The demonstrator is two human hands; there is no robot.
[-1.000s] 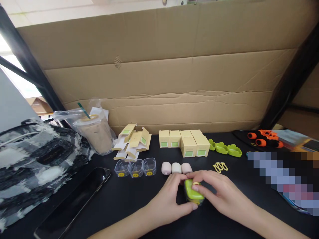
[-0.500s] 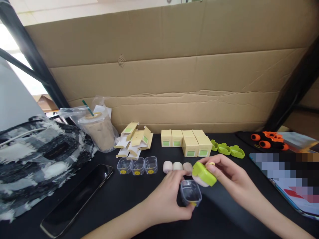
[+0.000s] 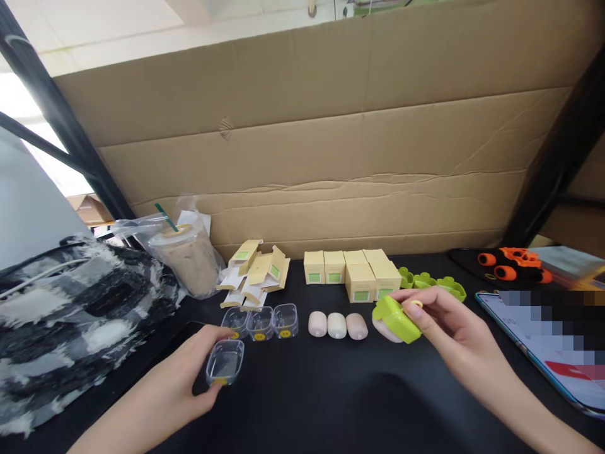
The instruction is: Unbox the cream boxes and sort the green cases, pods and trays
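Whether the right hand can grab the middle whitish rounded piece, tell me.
Probably not without freeing itself: the right hand holds the green lid. The middle piece looks uncovered from above, though pinkish pieces flank it.

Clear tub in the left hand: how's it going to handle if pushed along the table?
Probably light: the clear tub has see-through walls and looks empty. Likely fairly stiff, as its rim shows no obvious bend in the left hand's grip. Set upright, it may slide rather than tip, being squat with smooth-looking sides.
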